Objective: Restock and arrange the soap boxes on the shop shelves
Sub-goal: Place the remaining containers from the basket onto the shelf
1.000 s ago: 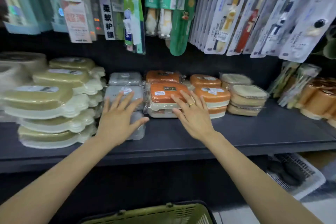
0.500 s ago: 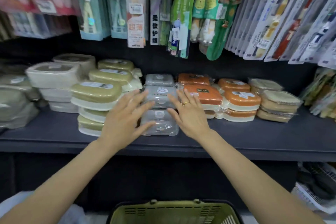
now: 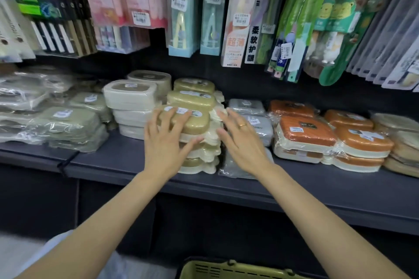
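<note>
I see left hand (image 3: 166, 142) spread flat on front olive-lidded soap box stack (image 3: 199, 129) on dark shelf (image 3: 317, 190); right hand (image 3: 242, 142) open, fingers straight, against stack's right side, before grey boxes (image 3: 258, 124).

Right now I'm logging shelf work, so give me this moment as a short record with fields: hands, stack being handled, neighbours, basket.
left hand: fingers spread on top of the front olive-lidded soap box stack
right hand: open, flat against that stack's right side
left neighbour: cream soap boxes
right neighbours: grey soap boxes, then orange-lidded soap boxes
shelf: dark
basket: green basket below, contents unseen
</note>
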